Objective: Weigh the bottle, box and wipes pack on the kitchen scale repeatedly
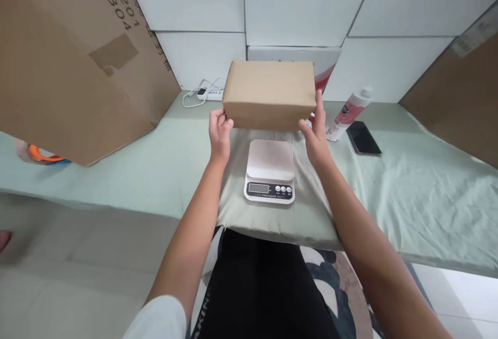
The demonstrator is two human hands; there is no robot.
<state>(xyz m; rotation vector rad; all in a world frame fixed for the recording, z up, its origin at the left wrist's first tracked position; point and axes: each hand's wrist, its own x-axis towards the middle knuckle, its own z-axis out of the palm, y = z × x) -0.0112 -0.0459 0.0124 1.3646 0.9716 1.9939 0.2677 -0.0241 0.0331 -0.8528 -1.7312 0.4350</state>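
Between my two hands is a closed brown cardboard box (270,90), raised above the covered table behind the scale. My left hand (220,134) grips its left end, thumb on the near side. On the opposite end, my right hand (316,131) holds it with the thumb at the lower front corner and the fingers along the side. Just below and nearer to me, a white digital kitchen scale (270,171) lies on the cloth, its pan bare. The scale's display looks blank. What lies directly behind the box is mostly hidden.
A pink and white bottle (349,114) tilts beside a dark phone (363,138) on the right. Large cardboard boxes (78,58) stand at both sides. A power strip (210,93) with a white cable lies at the back left, tape rolls (39,153) at the far left.
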